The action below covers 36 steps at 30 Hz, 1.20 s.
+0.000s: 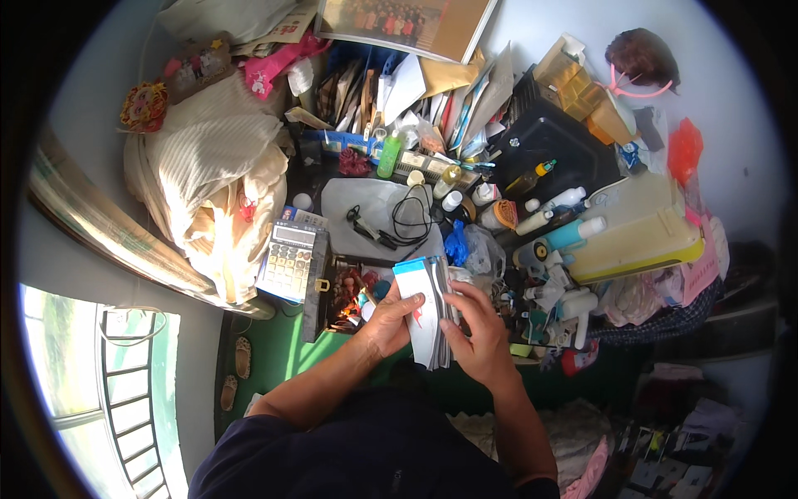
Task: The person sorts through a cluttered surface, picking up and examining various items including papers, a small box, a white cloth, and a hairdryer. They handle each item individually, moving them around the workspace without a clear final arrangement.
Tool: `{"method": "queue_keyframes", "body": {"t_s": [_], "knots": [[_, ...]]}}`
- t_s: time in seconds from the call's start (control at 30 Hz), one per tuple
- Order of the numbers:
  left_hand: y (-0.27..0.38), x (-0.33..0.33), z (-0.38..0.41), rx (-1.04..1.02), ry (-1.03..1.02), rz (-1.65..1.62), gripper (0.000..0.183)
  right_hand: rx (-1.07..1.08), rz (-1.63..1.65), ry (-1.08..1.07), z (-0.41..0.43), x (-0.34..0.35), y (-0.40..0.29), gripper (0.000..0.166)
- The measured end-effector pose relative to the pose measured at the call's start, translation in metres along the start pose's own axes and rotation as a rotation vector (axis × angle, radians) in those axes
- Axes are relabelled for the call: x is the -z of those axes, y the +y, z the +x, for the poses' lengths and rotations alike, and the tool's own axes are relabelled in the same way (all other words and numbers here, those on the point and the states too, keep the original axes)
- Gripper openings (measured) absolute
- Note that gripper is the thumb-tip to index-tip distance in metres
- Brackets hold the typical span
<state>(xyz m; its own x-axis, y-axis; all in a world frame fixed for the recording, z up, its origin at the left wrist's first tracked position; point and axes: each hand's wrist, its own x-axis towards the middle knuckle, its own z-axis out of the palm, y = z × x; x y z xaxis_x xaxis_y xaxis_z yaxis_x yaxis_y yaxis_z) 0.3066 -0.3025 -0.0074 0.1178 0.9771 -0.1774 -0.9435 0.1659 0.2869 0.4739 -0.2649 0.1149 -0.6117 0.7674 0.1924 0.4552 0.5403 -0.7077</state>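
Note:
My left hand [394, 319] grips a thick stack of papers or thin booklets [423, 327], its thumb pressed on the white top sheet. That sheet has a blue band at its far end and a small red mark. At the stack's right edge is my right hand [481, 334], its thumb and fingertips against the layered sides. Beneath and left of the stack, an open dark box or drawer [317, 280] with a brass-coloured latch holds small mixed items. A calculator [290, 256] lies just left of it. Beyond the hands, a black cable [408, 227] lies coiled on a pale sheet [340, 193].
Bottles, including a green one [389, 156], crowd the desk's middle and right. Envelopes and papers [405, 87] stand in a blue rack behind. A pale storage bin [636, 224] is at right, a cloth-covered bulk [212, 143] at left. Shoes [242, 357] rest on the green floor [280, 349].

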Motion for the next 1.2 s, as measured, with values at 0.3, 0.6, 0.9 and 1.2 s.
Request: {"method": "queue_keyframes", "body": {"t_s": [0.3, 0.6, 0.9, 1.2], "knots": [[-0.011, 0.002, -0.001, -0.086, 0.058, 0.148, 0.065, -0.145, 0.137, 0.059, -0.005, -0.023, 0.016, 0.059], [-0.002, -0.008, -0.001, -0.171, 0.236, 0.249, 0.05, -0.381, 0.501, -0.054, -0.03, -0.052, 0.065, 0.068], [-0.019, 0.029, 0.013, -0.202, 0.264, 0.296, 0.015, -0.413, 0.512, -0.065, -0.041, -0.068, 0.066, 0.066], [-0.015, 0.014, 0.011, -0.238, 0.293, 0.367, 0.031, -0.475, 0.697, -0.084, -0.036, -0.061, 0.065, 0.065]]}}
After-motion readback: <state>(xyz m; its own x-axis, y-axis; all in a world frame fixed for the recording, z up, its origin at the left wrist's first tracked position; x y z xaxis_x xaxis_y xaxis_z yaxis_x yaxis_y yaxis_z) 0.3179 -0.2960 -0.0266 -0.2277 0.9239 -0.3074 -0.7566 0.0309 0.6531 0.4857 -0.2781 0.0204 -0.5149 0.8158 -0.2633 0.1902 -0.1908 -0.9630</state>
